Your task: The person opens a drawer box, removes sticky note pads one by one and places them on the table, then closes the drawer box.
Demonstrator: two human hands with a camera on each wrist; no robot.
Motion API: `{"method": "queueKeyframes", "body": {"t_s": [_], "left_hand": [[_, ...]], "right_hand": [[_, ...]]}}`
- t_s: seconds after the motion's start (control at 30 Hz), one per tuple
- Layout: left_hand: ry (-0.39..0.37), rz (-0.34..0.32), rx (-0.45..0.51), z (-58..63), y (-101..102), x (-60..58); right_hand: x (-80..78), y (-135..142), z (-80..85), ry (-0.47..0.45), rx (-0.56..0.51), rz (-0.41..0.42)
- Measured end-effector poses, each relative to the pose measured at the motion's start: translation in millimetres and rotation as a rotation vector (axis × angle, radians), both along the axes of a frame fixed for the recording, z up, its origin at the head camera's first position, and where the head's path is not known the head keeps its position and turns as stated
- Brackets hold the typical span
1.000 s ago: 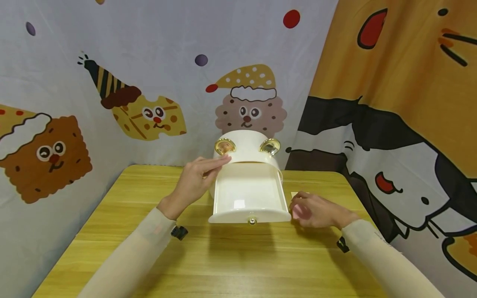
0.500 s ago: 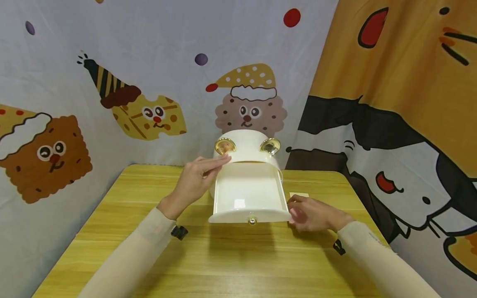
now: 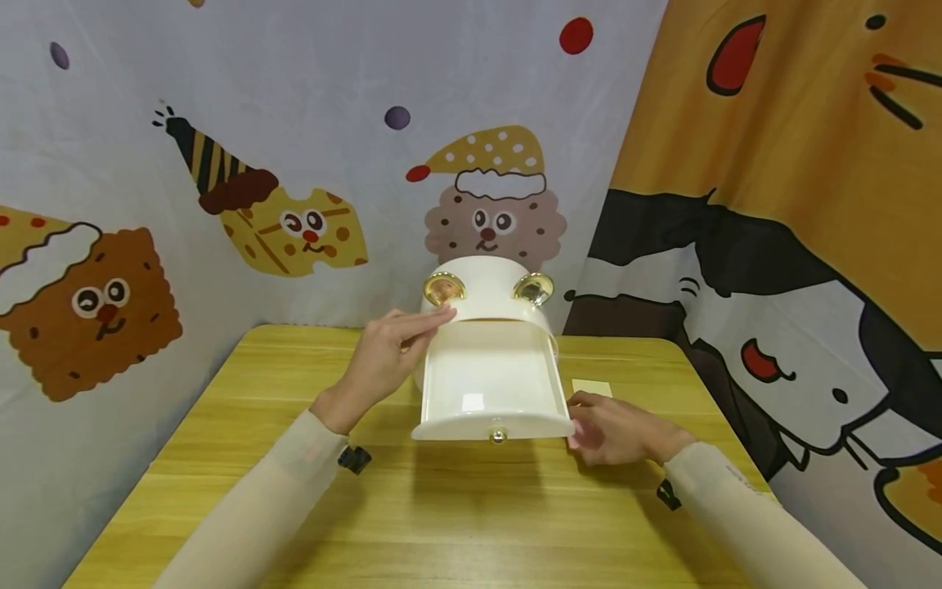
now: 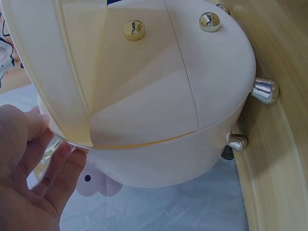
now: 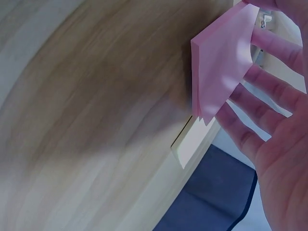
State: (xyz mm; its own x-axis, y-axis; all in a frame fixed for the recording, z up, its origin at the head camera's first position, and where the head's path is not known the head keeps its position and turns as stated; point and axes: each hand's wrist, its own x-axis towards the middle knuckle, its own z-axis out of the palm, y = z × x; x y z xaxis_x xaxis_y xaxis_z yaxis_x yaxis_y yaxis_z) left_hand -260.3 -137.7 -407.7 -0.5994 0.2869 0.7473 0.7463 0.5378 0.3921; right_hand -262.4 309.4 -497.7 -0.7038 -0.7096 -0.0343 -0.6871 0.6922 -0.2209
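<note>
A white rounded box [image 3: 482, 282] with two gold rings on its top stands at the back of the table. Its drawer [image 3: 493, 368], with a small metal knob, is pulled out and shows a bare floor. My left hand [image 3: 379, 360] rests its straight fingers on the box's left side, below one ring. In the left wrist view the fingertips [image 4: 79, 155] touch the box beside the drawer. My right hand [image 3: 625, 429] holds a pink sticky note pad [image 5: 224, 62] by its edges, just right of the drawer front. Fingers partly hide the pad in the head view.
A pale yellow sticky note pad [image 3: 592, 388] lies on the wooden table [image 3: 471, 523] behind my right hand. Printed cloth [image 3: 331, 82] hangs behind and beside the table. Gold and silver knobs [image 4: 264, 90] stick out from the box.
My right hand has shifted slightly left and nearer with the pink sticky note pad, uncovering more of the yellow pad. My left hand and the box have stayed put.
</note>
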Motion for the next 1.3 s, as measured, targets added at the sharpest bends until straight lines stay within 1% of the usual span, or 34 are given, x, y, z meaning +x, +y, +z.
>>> {"method": "queueKeyframes", "body": {"t_s": [0.27, 0.47, 0.6, 0.73, 0.93, 1.13, 1.3], "left_hand": [[-0.015, 0.000, -0.006, 1.4, 1, 0.8], [-0.012, 0.005, -0.002, 1.1, 1, 1.5], [-0.006, 0.005, 0.001, -0.6, 1, 1.1], [-0.002, 0.000, 0.004, -1.3, 1, 0.9], [0.003, 0.002, 0.008, 0.8, 1, 1.5], [-0.001, -0.001, 0.002, 2.3, 1, 1.9], [-0.004, -0.002, 0.004, 2.3, 1, 2.5]], "right_hand": [[2.7, 5, 1.7, -0.002, 0.002, -0.024], [7.0, -3, 0.6, 0.026, 0.017, 0.040], [11.2, -6, 1.4, 0.016, 0.026, 0.053], [16.9, -6, 2.4, 0.012, 0.037, 0.047], [23.8, -3, 2.9, 0.051, 0.024, 0.051], [23.6, 5, 0.1, 0.075, 0.021, 0.028], [21.4, 11, -0.8, 0.075, 0.009, 0.019]]}}
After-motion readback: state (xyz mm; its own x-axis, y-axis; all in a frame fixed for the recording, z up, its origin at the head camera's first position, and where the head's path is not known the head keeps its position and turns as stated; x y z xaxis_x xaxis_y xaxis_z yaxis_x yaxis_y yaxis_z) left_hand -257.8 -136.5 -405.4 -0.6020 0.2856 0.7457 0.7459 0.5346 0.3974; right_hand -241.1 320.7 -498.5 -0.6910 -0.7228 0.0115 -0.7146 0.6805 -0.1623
